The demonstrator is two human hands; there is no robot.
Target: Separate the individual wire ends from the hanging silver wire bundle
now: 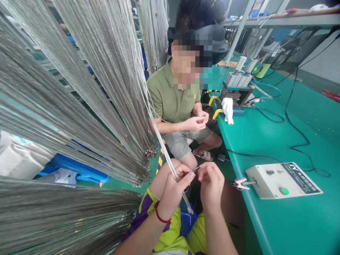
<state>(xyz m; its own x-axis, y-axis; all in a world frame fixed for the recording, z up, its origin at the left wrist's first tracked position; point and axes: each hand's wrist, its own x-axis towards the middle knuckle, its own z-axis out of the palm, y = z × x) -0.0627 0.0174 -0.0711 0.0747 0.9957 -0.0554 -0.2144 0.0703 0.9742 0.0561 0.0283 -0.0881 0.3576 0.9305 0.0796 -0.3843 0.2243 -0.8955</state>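
Head view: left of the box (pixel 267 185), fingers of the left hand (pixel 175 189) grasp cables (pixel 164 150) and those of the right hand (pixel 211 184) pinch wires (pixel 196 171), apparently separating them, next calling for steady control.

To my right, a green table (pixel 262 136) carries a beige control box (pixel 292 181), with a pink clip (pixel 241 183) on its left side. Farther off I see a metal press (pixel 237 92), white cloth (pixel 228 109) hanging at its front. Ahead of me sits a co-worker (pixel 174 101) in an olive shirt.
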